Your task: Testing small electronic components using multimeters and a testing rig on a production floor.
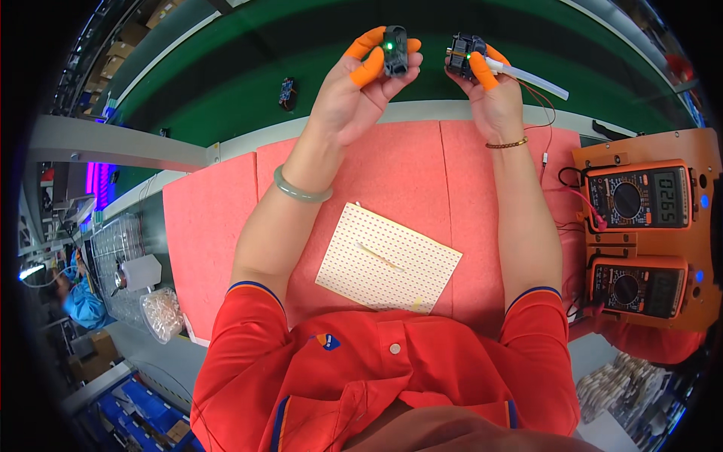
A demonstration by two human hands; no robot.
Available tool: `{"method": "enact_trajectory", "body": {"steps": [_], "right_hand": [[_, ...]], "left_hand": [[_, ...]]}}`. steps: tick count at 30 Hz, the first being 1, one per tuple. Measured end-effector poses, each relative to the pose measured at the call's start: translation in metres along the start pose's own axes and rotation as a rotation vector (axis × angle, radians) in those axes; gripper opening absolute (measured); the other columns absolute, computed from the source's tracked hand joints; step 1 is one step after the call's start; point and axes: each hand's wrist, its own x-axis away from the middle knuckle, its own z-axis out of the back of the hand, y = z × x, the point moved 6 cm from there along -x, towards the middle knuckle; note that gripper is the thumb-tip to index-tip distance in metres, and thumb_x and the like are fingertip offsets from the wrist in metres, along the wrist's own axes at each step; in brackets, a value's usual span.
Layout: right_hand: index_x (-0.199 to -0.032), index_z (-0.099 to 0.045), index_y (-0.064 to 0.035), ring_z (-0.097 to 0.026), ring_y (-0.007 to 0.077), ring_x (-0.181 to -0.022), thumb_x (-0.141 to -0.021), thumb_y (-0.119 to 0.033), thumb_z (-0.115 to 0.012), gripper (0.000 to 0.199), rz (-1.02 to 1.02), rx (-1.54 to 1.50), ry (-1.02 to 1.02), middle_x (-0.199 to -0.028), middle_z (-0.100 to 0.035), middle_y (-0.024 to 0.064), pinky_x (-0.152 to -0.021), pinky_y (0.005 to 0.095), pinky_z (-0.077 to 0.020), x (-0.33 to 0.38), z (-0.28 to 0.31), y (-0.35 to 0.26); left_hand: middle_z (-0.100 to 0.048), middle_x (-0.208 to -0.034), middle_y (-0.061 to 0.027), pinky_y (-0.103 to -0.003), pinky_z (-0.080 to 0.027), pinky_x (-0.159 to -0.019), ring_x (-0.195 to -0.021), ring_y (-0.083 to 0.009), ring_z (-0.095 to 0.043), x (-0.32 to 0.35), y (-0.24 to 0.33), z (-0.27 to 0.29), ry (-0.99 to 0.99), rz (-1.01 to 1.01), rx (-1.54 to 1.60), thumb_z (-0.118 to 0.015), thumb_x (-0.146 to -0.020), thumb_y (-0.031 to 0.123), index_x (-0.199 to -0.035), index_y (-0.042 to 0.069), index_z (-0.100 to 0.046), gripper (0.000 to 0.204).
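Note:
My left hand (358, 90) is closed around a small black plastic housing (396, 64) with a green light glowing on it. Orange finger cots cover some of its fingertips. To the right, my right hand (495, 98) grips a black boxy module (461, 59) that also shows a green light. A translucent white stick or tube (531, 78) juts out rightward from that same hand. Thin red wires (555, 113) run down from near it. Both hands are raised over the green belt (248, 45), apart from each other.
Pink matting (392, 166) covers the bench, bearing a dotted pale sheet (354, 279) with a cotton swab (380, 256). Two orange multimeters (626, 200) stand right. A small blue circuit board (286, 93) lies on the belt. At left are a bag of swabs (161, 315) and a metal post (120, 139).

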Motion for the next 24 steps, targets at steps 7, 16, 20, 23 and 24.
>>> {"method": "enact_trajectory", "body": {"steps": [7, 16, 20, 23, 24], "right_hand": [[-0.107, -0.043, 0.0022, -0.053, 0.0256, -0.089, -0.082, -0.009, -0.049, 0.028, 0.013, -0.017, -0.004, -0.098, -0.052, 0.0134, -0.08, 0.0397, -0.0453, -0.004, 0.001, 0.003], [-0.109, -0.042, 0.0031, -0.054, 0.0261, -0.088, -0.082, -0.006, -0.048, 0.029, 0.033, -0.002, -0.018, -0.098, -0.052, 0.0135, -0.081, 0.0401, -0.0452, -0.004, 0.004, 0.003], [-0.109, -0.042, 0.0035, -0.053, 0.0243, -0.089, -0.082, -0.006, -0.048, 0.029, 0.037, -0.016, 0.029, -0.099, -0.051, 0.0136, -0.081, 0.0399, -0.0453, -0.002, 0.013, 0.0], [-0.109, -0.043, 0.0032, -0.053, 0.0226, -0.089, -0.081, -0.005, -0.048, 0.029, 0.036, 0.032, -0.011, -0.099, -0.051, 0.0132, -0.079, 0.0391, -0.0463, 0.0, -0.001, 0.001], [-0.108, -0.043, 0.0029, -0.053, 0.022, -0.089, -0.081, -0.004, -0.048, 0.029, 0.021, 0.07, -0.01, -0.099, -0.051, 0.013, -0.078, 0.0384, -0.0471, 0.004, -0.007, 0.001]], "left_hand": [[-0.049, -0.105, -0.0182, -0.032, -0.045, -0.082, -0.094, -0.026, -0.052, -0.017, -0.018, 0.025, 0.117, 0.091, 0.088, -0.041, -0.085, 0.01, -0.113, 0.001, -0.039, 0.029], [-0.052, -0.101, -0.0125, -0.033, -0.045, -0.07, -0.083, -0.0247, -0.054, -0.037, -0.015, 0.012, 0.205, -0.504, -2.349, -0.059, -0.072, 0.03, -0.109, 0.01, -0.05, 0.043], [-0.055, -0.092, -0.0127, -0.035, -0.045, -0.067, -0.078, -0.0265, -0.055, -0.019, 0.033, 0.026, 0.286, -0.275, -2.624, -0.057, -0.073, 0.032, -0.107, 0.008, -0.049, 0.043], [-0.056, -0.093, -0.0142, -0.036, -0.044, -0.072, -0.085, -0.0293, -0.054, 0.007, 0.071, 0.089, 0.255, 0.154, -2.5, -0.055, -0.075, 0.024, -0.103, 0.005, -0.051, 0.035], [-0.056, -0.096, -0.0156, -0.035, -0.043, -0.074, -0.088, -0.0307, -0.053, 0.014, 0.079, 0.091, 0.205, 0.104, -2.396, -0.055, -0.074, 0.021, -0.103, 0.005, -0.052, 0.033]]}}
